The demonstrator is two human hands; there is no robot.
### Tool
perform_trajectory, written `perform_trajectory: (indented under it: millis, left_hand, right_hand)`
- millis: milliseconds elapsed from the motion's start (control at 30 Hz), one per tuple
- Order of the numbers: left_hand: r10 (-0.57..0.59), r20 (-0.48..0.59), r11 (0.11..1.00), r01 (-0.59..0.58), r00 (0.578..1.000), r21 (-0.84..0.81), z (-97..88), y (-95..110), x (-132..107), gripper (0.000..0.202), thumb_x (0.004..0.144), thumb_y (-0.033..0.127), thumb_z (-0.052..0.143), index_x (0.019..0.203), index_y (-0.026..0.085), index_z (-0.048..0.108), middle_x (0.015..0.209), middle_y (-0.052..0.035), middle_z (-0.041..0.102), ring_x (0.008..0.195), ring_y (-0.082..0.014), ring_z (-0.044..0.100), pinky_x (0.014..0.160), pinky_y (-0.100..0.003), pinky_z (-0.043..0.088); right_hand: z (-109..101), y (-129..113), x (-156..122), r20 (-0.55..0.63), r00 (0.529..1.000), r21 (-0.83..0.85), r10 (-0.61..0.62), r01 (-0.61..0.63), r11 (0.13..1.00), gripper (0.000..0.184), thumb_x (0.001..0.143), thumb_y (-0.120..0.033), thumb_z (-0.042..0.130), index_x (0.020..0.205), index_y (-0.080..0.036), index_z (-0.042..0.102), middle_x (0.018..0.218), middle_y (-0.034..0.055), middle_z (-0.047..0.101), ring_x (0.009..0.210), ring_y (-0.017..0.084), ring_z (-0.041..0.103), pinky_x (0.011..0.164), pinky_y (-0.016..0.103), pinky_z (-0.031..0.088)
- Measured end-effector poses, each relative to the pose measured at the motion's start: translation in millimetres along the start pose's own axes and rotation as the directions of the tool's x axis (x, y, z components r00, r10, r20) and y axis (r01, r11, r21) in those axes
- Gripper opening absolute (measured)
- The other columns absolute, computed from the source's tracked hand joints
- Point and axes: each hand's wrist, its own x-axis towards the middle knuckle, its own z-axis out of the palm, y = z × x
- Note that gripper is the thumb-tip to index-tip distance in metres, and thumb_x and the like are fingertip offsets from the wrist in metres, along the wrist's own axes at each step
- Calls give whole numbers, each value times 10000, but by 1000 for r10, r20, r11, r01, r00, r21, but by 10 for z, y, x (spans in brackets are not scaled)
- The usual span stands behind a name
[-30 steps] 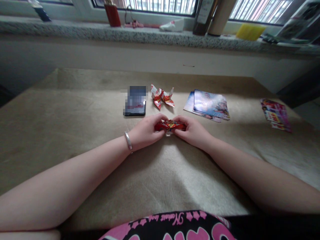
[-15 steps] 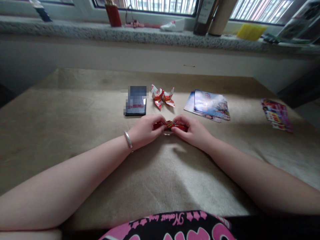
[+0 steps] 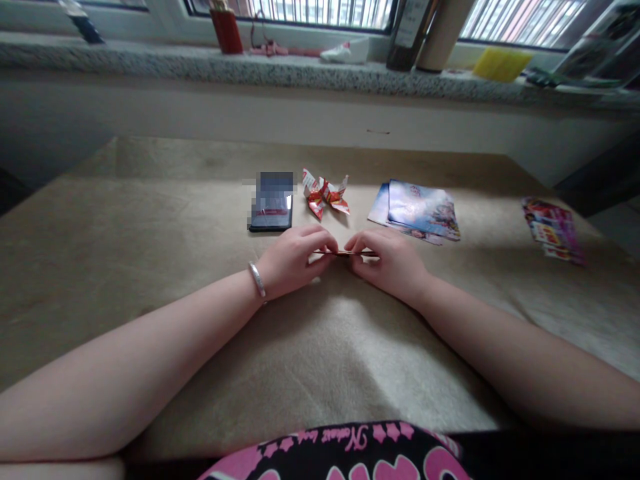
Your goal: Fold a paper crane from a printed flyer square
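Between my two hands is a folded paper [image 3: 342, 253], seen almost edge-on as a thin dark line. My left hand [image 3: 302, 255], with a silver bracelet at the wrist, pinches its left end between thumb and fingers. The right end is pinched by my right hand [image 3: 388, 259]. Much of the paper is hidden by my fingers. Just beyond my hands stands a red and white folded paper figure [image 3: 326, 195] with pointed tips. A phone [image 3: 271, 203], partly blurred out, lies to the left of that figure.
Blue printed sheets [image 3: 423, 210] lie overlapped beyond my right hand. Farther right are pink and red printed papers [image 3: 553, 231] on the brown table [image 3: 165, 267]. Behind it, a granite windowsill [image 3: 300, 70] holds a red container [image 3: 226, 30], bottles and a yellow sponge-like block [image 3: 501, 64].
The folded paper has been tilted from showing its red printed face to nearly edge-on. My fingers have shifted slightly around it; both hands stay in the same place.
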Motion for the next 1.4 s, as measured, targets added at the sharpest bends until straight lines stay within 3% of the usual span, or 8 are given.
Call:
perform_trajectory:
  millis: [133, 233, 367, 567, 800, 1067, 1400]
  left_hand:
    - [79, 27, 995, -80, 997, 65, -2, -12, -4, 117, 857, 159, 495, 822, 157, 607, 877, -45, 640, 805, -137, 572, 753, -260, 473]
    - [134, 111, 978, -149, 985, 143, -14, -16, -10, 155, 877, 157, 465, 832, 171, 612, 931, -41, 656, 819, -136, 573, 769, -266, 470]
    - [175, 204, 966, -208, 963, 153, -25, -26, -27, 151, 875, 180, 481, 901, 182, 629, 1040, -55, 651, 899, -150, 587, 813, -279, 474]
    - [221, 245, 956, -259, 944, 135, -46, -42, -38, 164, 904, 208, 492, 921, 173, 651, 931, -52, 671, 855, -149, 594, 802, -267, 484]
    - [259, 362, 870, -379, 895, 315, -125, 0, -42, 221, 946, 186, 433, 965, 173, 652, 996, -59, 688, 924, -182, 603, 785, -296, 494]
    - [198, 258, 894, -283, 946, 349, -89, 10, -53, 253, 937, 221, 440, 860, 140, 667, 921, -75, 682, 857, -171, 614, 763, -276, 508]
    - [158, 255, 899, -246, 954, 363, -84, 41, -71, 240, 927, 240, 457, 829, 147, 655, 879, -66, 645, 798, -157, 581, 730, -267, 478]
  right_hand:
    - [-35, 1, -2, 48, 988, -175, -147, 153, 973, 91, 788, -160, 525, 744, -220, 578, 886, 25, 706, 806, 191, 603, 760, 329, 423]
    - [-46, 1, -6, 110, 973, -266, -203, 226, 937, 113, 827, -193, 504, 791, -230, 604, 947, 27, 701, 861, 208, 578, 798, 355, 406]
    - [-49, -9, -17, 211, 953, -247, -217, 266, 932, 134, 834, -191, 497, 836, -223, 627, 938, 42, 694, 906, 215, 569, 802, 355, 414]
    - [-111, -43, -30, 301, 922, -184, -242, 305, 935, 142, 834, -235, 526, 856, -201, 662, 918, 66, 701, 917, 221, 592, 813, 357, 434]
    - [-111, 11, -35, 270, 937, -157, -220, 269, 950, 161, 877, -282, 537, 908, -220, 682, 940, 44, 706, 859, 198, 585, 759, 328, 450]
    - [-109, 42, -41, 269, 950, -150, -156, 202, 968, 148, 868, -262, 559, 845, -199, 691, 919, 48, 698, 826, 186, 588, 728, 301, 447]
    - [-183, 50, -24, 279, 955, -230, -97, 164, 959, 197, 834, -255, 544, 685, -160, 631, 744, 55, 621, 677, 149, 529, 609, 262, 362]
